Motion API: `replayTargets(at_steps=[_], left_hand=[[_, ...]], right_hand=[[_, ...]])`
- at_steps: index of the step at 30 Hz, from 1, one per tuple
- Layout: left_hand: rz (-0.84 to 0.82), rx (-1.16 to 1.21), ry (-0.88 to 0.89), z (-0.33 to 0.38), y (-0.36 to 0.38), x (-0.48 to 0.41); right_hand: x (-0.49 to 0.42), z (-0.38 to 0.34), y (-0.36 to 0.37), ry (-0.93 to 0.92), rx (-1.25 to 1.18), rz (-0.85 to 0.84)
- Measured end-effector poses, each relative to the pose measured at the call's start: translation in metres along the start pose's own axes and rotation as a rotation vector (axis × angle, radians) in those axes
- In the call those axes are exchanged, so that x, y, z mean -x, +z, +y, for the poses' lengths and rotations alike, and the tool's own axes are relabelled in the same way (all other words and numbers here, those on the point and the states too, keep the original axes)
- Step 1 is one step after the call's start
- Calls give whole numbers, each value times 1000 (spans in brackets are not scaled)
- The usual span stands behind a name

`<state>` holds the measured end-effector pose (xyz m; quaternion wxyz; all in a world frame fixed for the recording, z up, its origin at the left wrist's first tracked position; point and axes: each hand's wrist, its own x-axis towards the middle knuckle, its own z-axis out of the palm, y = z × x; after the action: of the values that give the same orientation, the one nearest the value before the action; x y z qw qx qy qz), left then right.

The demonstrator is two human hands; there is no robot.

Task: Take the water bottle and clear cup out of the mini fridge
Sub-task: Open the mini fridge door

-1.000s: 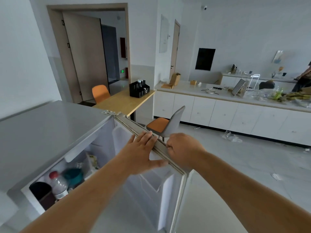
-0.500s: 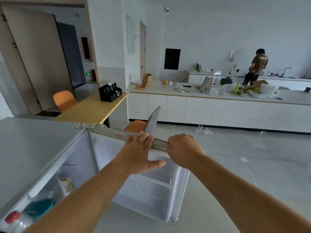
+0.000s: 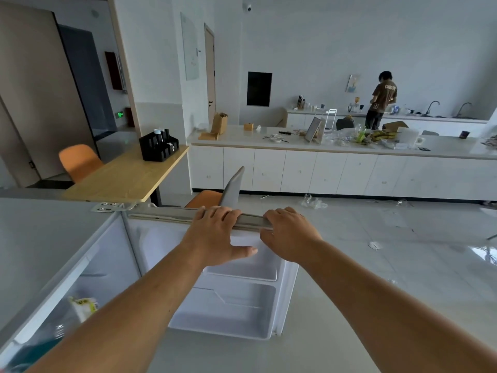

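The mini fridge (image 3: 40,238) stands open at my left, and its door (image 3: 166,212) is swung out wide in front of me. My left hand (image 3: 215,238) rests on the door's top edge, fingers laid over it and thumb spread on the inner face. My right hand (image 3: 287,235) grips the same edge at its outer corner, fingers curled over. Inside the fridge I see a yellow-white packet (image 3: 83,308) and something teal (image 3: 35,351) below it. My left forearm covers most of the interior, and the water bottle and clear cup do not show.
The door's inner shelves (image 3: 242,305) hold nothing. Just behind the door is a grey-backed chair (image 3: 232,188) at a wooden table (image 3: 129,176) with a black organiser (image 3: 158,148). A long cluttered counter (image 3: 322,149) crosses the room; a person (image 3: 382,100) stands at the far sink.
The door has swung further open with both hands on its top edge. My view turned right and up, so the red-capped bottle and dark cup left sight at the lower left.
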<state>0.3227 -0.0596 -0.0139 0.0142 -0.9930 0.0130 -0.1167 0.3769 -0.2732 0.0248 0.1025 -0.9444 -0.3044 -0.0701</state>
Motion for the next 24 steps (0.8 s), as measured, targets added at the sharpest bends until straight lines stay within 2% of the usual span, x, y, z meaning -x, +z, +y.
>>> replayTargets(at_steps=[21,24], left_hand=[[-24,43,-47,6,-7,21],[66,95,-66,8,-8,28]], right_hand=[[4,-7,5,7,56,34],[9,-9,5,-8,93,52]])
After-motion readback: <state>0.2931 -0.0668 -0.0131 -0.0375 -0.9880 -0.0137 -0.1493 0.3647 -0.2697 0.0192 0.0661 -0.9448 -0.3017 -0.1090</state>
